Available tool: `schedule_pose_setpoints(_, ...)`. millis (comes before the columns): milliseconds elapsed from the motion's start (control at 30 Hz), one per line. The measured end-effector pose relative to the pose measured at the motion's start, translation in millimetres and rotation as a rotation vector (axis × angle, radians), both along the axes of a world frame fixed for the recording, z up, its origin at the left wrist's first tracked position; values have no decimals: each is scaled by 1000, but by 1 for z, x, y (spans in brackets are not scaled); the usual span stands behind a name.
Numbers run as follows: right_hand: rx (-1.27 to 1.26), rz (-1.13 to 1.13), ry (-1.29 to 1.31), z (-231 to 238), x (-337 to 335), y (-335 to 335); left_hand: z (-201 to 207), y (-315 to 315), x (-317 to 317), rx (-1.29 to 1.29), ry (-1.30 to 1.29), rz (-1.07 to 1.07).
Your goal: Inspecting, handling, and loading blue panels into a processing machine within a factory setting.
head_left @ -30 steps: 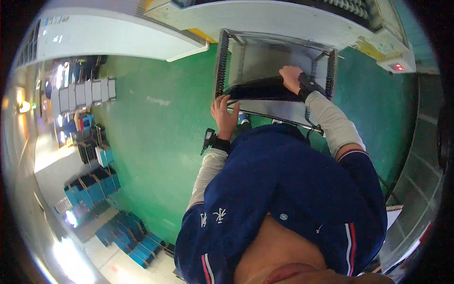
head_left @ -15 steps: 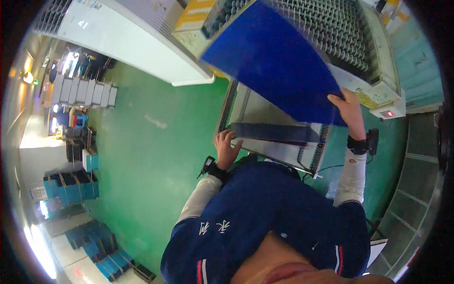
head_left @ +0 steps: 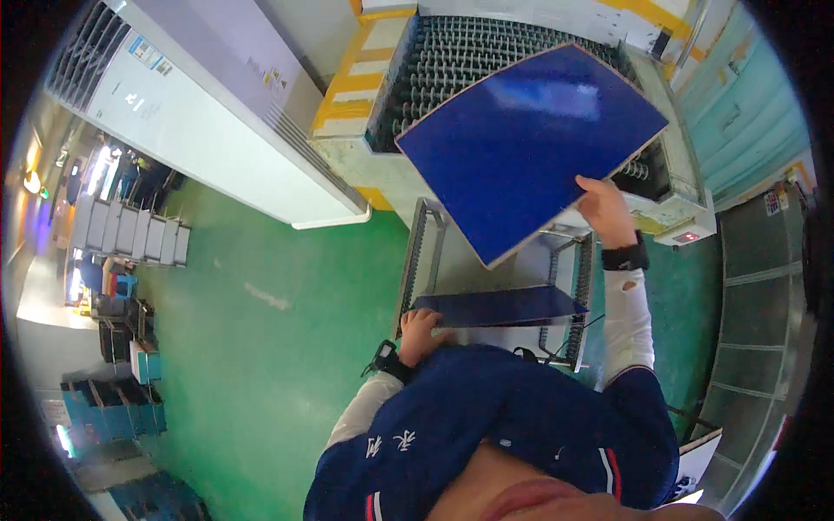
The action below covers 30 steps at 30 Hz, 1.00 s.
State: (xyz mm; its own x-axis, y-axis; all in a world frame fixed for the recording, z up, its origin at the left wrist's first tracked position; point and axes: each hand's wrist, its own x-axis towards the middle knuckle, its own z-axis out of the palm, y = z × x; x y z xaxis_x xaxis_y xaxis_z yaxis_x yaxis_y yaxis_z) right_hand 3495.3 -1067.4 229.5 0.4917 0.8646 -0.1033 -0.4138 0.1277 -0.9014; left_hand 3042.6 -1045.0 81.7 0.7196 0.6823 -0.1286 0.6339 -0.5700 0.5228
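Note:
A large blue panel (head_left: 530,148) with a glossy face and pale edges is held tilted over the machine's roller bed (head_left: 486,52). My right hand (head_left: 605,213) grips its near right edge, thumb on the upper face. A second dark blue panel (head_left: 499,306) stands on edge across a metal rack (head_left: 423,243) close to my body. At that panel's left end, my left hand (head_left: 421,337) is closed on the corner, with its fingers curled over the edge. Black bands with small devices sit on both wrists.
The roller machine's pale frame (head_left: 356,104) carries yellow tape. A tall white cabinet unit (head_left: 217,122) stands to its left. Grey framed panels (head_left: 756,339) line the right side. Stacked blue bins (head_left: 113,406) stand at far left on the green floor (head_left: 261,373).
The held panel has swung from steep to flatter over the rollers, showing its glossy face. My right hand moved slightly left. The rack and left hand appear lower in view.

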Motion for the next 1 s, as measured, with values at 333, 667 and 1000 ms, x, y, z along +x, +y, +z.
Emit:
schedule_pose_setpoints(333, 130, -66, 395, -17, 25, 140, -8, 22, -1, -32, 44, -51)
schedule_pose_setpoints(667, -413, -278, -1278, 14, 13, 178, -4, 31, 3, -24, 41, -42)
schedule_pose_setpoints(1000, -521, -260, -1935, -51, 73, 208, -6, 15, 7, -101, 182, -4)
